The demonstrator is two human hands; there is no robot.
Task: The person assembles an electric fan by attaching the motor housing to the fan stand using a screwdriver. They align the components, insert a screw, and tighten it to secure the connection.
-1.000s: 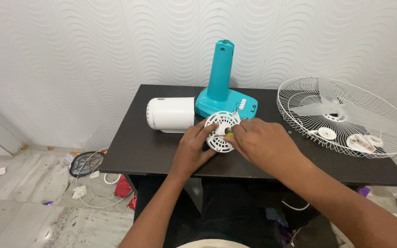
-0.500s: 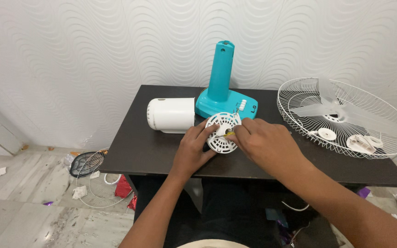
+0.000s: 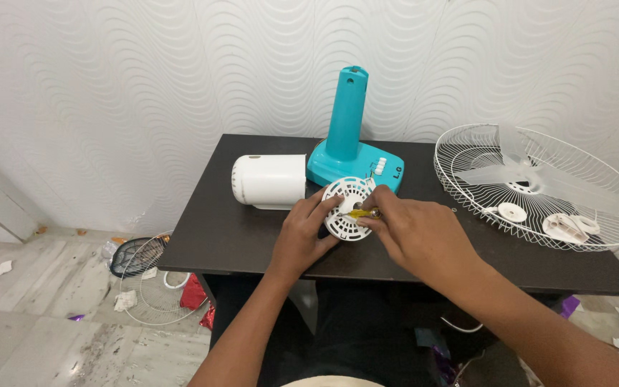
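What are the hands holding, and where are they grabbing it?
The left hand grips the round white vented cover by its left rim. The right hand pinches a small yellow-handled tool by its handle, tip at the cover's middle.

Round white vented cover (image 3: 346,208) lay flat near worktop front, just before teal base. Small yellow-handled tool (image 3: 362,213) rested across its centre, roughly level.

home room, fan fixing spot | dark table (image 3: 238,236) | wavy white wall (image 3: 109,86) | fan parts, messy tile floor (image 3: 44,315)
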